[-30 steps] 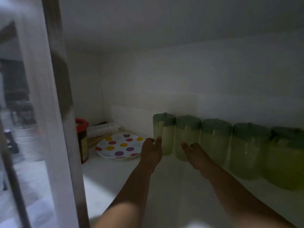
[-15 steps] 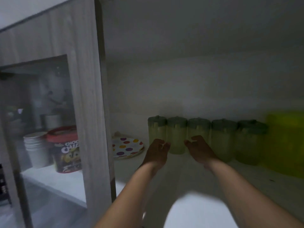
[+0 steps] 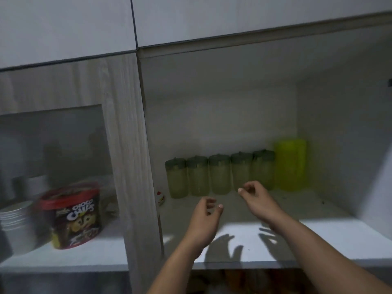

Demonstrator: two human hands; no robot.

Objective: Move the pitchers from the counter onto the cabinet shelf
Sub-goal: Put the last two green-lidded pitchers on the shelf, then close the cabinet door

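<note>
Several pale green pitchers with dark green lids stand upright in a row at the back of the white cabinet shelf. A brighter yellow-green pitcher stands at the row's right end. My left hand hovers over the shelf in front of the row, fingers loosely curled, holding nothing. My right hand is a little farther in, just in front of the fourth pitcher, fingers apart and empty. Neither hand touches a pitcher.
A wood-grain door frame stands left of my arms. Behind its glass are a red-lidded Choco Chips tub and stacked white bowls. A small spotted plate peeks out beside the frame. The cabinet's side wall closes the right.
Both hands have drawn back from the pitcher row toward the shelf's front. The view has pulled away from the cabinet, so the whole shelf opening and the upper doors show.
</note>
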